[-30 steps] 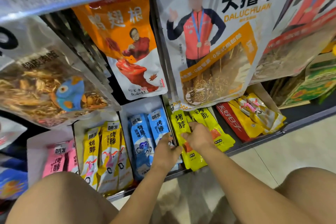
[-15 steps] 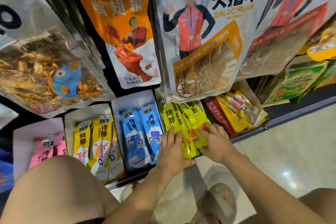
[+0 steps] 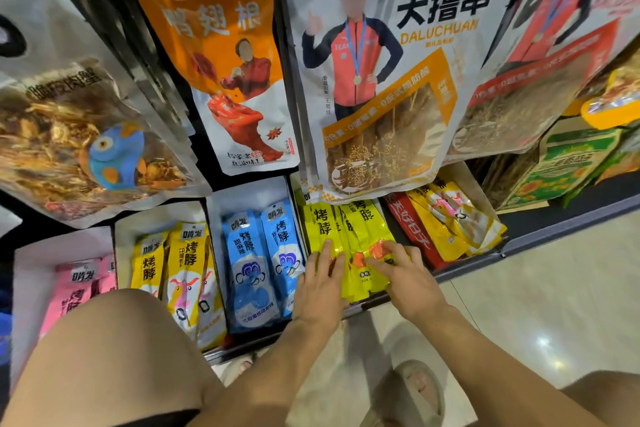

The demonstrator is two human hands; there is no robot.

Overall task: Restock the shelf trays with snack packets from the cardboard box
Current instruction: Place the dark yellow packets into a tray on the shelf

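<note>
Pressing packets (image 3: 325, 225) with straight fingers (image 3: 327, 250) of left hand (image 3: 322, 284) and right hand (image 3: 408, 281); lying lengthwise into shelf (image 3: 571, 208), directly beneath both.

One view is supplied: a wide-angle camera worn on the head. It looks forward and down from a low position, close to the shelf. The shelf trays (image 3: 249, 191) run across mid-frame. The left hand (image 3: 320, 288) and right hand (image 3: 408, 284) lie just below centre. Hanging bags (image 3: 381, 80) fill the upper half and appear large, being nearest the lens. The left knee (image 3: 104, 357) occupies the bottom-left corner, and the floor (image 3: 554, 288) fills the lower right. Straight lines bow toward the frame edges.
</note>
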